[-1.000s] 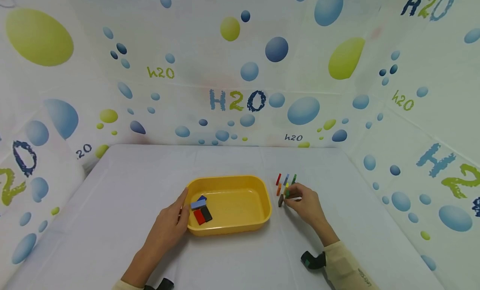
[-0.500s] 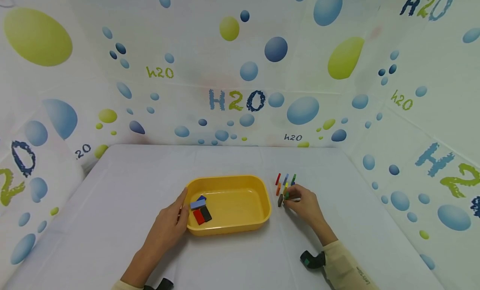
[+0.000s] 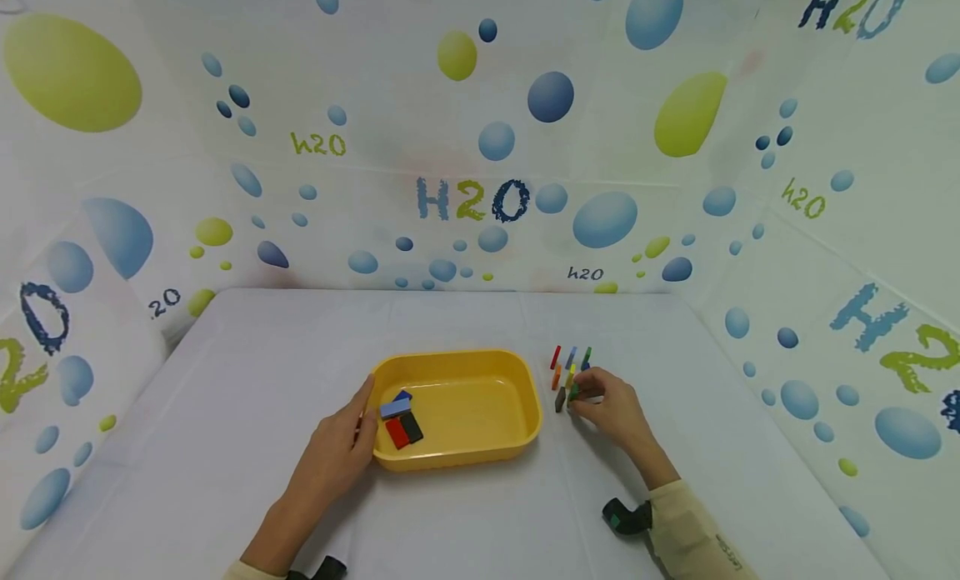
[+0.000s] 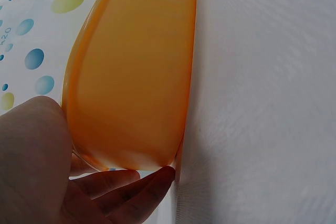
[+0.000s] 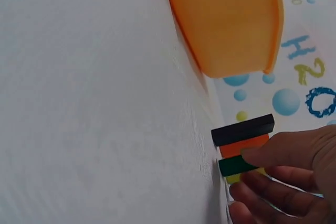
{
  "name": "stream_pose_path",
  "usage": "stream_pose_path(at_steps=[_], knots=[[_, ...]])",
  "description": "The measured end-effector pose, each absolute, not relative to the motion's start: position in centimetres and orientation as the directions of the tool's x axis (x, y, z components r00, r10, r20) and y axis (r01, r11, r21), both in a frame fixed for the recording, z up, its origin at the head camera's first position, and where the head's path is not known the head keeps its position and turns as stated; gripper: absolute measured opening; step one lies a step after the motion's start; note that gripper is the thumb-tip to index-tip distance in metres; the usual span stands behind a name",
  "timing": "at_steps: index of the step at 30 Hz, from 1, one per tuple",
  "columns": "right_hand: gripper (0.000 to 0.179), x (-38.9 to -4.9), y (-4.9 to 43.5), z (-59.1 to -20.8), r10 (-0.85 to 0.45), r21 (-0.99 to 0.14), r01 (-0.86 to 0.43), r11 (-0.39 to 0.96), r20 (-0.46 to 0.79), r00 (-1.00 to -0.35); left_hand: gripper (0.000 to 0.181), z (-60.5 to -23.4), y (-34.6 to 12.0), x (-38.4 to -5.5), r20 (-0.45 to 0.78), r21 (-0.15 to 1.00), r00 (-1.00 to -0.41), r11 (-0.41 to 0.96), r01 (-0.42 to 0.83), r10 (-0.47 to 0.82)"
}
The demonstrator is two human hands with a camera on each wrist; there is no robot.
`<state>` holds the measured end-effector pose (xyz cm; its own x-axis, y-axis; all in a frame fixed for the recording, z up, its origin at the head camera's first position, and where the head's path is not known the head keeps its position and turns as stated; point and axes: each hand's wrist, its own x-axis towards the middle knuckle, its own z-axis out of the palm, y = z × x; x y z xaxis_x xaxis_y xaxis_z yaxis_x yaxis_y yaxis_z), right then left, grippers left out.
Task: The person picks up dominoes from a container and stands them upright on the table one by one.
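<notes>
In the head view my left hand (image 3: 335, 453) grips the left end of a yellow tray (image 3: 465, 461), which sits on the table. Red, black and blue dominoes (image 3: 398, 432) lie inside at that end. Right of the tray, my right hand (image 3: 611, 407) pinches a green domino (image 5: 233, 166) between thumb and fingers, low at the table. A dark domino (image 3: 560, 399) stands upright just left of it. Behind are standing orange (image 3: 557, 377) and yellow (image 3: 572, 374) dominoes, then red (image 3: 556, 357), light blue (image 3: 572, 357) and another green domino (image 3: 588, 356) farther back.
A white cloth (image 3: 465, 526) covers the table. Patterned sheets (image 3: 375, 163) with blue and green spots rise at the back and both sides. A black wrist camera (image 3: 627, 517) hangs beside the right forearm, low over the cloth.
The green domino in my right hand has come down slightly, to beside the dark one. My left hand and the tray have stayed in place.
</notes>
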<state>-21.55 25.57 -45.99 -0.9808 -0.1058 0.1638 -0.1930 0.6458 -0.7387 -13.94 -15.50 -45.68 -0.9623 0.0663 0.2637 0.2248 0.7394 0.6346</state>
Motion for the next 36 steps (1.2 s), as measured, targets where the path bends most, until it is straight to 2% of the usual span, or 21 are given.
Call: stream_pose_path(at_steps=[9, 16, 24, 36], knots=[[0.029, -20.9, 25.8, -43.5, -0.150, -0.708, -0.235, 0.666, 0.182, -0.972, 0.054, -45.8, -15.5, -14.0, 0.275, 0.640, -0.959, 0.731, 0.236, 0.068], [0.028, -20.2, 24.3, -41.4, -0.146, -0.710, -0.303, 0.636, 0.274, -0.950, 0.055, -45.7, -15.5, -14.1, 0.262, 0.639, -0.963, 0.735, 0.226, 0.068], [0.022, -20.0, 19.7, -40.1, -0.253, -0.741, -0.428, 0.517, 0.345, -0.904, 0.055, -45.7, -15.6, -14.1, 0.258, 0.631, -0.964, 0.744, 0.217, 0.063], [0.019, -20.1, 12.0, -40.4, -0.429, -0.769, -0.466, 0.438, 0.277, -0.860, 0.055, -45.6, -15.6, -14.1, 0.256, 0.645, -0.964, 0.730, 0.225, 0.071]])
